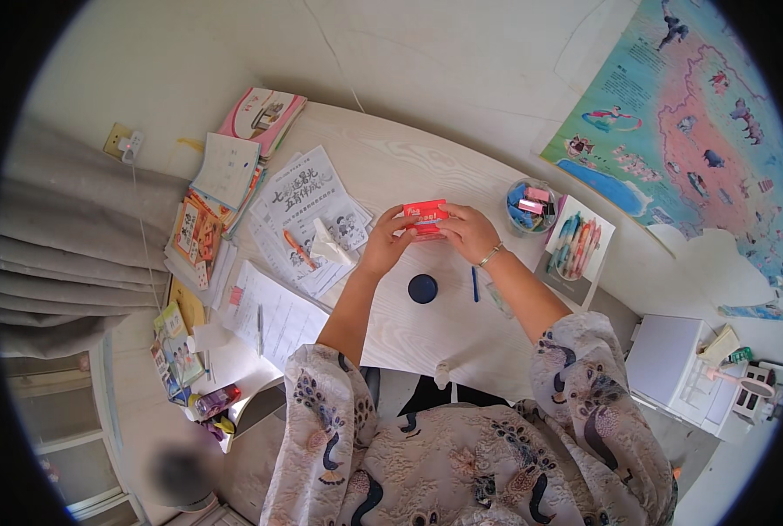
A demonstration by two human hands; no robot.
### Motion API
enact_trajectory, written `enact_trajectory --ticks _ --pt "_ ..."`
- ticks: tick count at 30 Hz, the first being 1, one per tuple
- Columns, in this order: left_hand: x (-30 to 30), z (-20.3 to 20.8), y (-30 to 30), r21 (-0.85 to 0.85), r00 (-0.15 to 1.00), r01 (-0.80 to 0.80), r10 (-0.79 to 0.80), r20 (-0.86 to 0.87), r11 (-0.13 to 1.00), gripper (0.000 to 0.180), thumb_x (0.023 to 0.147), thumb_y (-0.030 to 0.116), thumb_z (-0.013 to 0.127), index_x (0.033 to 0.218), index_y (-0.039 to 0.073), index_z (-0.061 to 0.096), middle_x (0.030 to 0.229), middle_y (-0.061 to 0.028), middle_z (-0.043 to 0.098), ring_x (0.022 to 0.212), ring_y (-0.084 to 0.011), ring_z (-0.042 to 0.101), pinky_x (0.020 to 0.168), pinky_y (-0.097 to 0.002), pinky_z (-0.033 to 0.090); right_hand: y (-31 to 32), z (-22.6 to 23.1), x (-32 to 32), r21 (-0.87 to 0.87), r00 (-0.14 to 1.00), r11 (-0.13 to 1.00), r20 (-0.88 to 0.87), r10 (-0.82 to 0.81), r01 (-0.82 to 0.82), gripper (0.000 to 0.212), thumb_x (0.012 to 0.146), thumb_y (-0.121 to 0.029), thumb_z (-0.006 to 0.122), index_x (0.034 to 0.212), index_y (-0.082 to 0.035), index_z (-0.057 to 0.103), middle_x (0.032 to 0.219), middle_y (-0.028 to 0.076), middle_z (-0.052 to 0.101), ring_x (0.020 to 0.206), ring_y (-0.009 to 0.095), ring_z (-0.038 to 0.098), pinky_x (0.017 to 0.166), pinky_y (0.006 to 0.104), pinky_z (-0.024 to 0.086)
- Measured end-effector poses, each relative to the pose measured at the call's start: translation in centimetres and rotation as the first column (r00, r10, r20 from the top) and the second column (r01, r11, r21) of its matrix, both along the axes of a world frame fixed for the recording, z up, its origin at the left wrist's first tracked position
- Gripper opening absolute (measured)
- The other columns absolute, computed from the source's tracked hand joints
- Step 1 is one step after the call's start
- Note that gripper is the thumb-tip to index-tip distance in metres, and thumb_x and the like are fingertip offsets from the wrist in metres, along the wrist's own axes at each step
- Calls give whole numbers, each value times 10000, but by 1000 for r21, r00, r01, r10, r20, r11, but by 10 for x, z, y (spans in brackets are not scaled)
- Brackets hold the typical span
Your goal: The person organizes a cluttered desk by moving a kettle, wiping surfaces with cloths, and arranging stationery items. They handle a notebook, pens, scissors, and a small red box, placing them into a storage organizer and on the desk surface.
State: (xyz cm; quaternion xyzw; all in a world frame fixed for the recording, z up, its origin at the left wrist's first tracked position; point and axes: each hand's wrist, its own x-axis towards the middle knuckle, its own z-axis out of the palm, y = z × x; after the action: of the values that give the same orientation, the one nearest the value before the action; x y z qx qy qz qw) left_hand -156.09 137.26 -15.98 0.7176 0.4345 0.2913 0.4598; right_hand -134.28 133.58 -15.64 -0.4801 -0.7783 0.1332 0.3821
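Over the middle of the desk [413, 337], my left hand [386, 241] and my right hand [469, 235] hold a small flat red packet [424, 212] between them. The fingers of each hand close on one side of it, and my right thumb lies across its lower edge. A bracelet sits on my right wrist. Nearer to me, a dark blue round lid-like disc [423, 288] lies on the desk, with a slim blue stick-shaped thing [475, 285] to its right. White crumpled tissue [332, 245] and an orange pen [300, 251] rest on printed sheets [308, 188] left of my left hand.
A clear round tub [530, 210] with pink, blue and black pieces stands at the right, beside bundled coloured pens [573, 247]. Stacked books [261, 118] and booklets [197, 238] line the left edge. Written sheets with a pen [261, 329] lie near left. A map [689, 149] covers the right wall.
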Motion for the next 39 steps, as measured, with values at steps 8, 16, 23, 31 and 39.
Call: enact_trajectory --ticks 8,16,23,31,39 --pt "1 9 3 38 1000 29 -29 -8 999 391 800 55 605 1185 98 553 1280 -173 440 1063 -281 532 832 -334 482 -4 0 -3 -15 999 1000 27 -27 28 150 754 -77 627 899 -99 655 1083 120 589 885 289 585 747 386 485" --pt "-5 29 22 337 923 248 -116 -367 908 427 752 178 668 1150 76 554 1296 -182 461 1111 -332 513 895 -390 451 -2 4 -3 -18 997 999 72 -37 38 193 775 -99 619 967 -74 615 1108 123 590 891 296 593 765 384 487" --pt "1 48 30 222 818 359 -191 -543 906 398 754 187 656 1117 55 559 1251 -165 510 1050 -314 552 876 -371 467 -1 0 -1 -7 996 1000 82 -17 18 152 771 -104 608 921 -80 616 1063 109 614 822 303 607 724 386 497" --pt "4 49 36 235 745 485 -257 -616 843 376 752 209 646 1085 52 567 1139 -145 542 905 -307 591 774 -385 488 -2 2 0 37 997 999 67 -27 24 171 762 -74 616 932 -91 630 1055 112 615 783 289 610 686 385 498" --pt "6 45 19 456 858 385 -130 -496 802 260 739 112 645 987 57 590 1152 -125 535 982 -318 557 808 -389 474 -4 4 5 -26 1000 1000 17 -12 13 163 758 -78 615 919 -91 638 1072 116 597 807 285 600 700 379 487"
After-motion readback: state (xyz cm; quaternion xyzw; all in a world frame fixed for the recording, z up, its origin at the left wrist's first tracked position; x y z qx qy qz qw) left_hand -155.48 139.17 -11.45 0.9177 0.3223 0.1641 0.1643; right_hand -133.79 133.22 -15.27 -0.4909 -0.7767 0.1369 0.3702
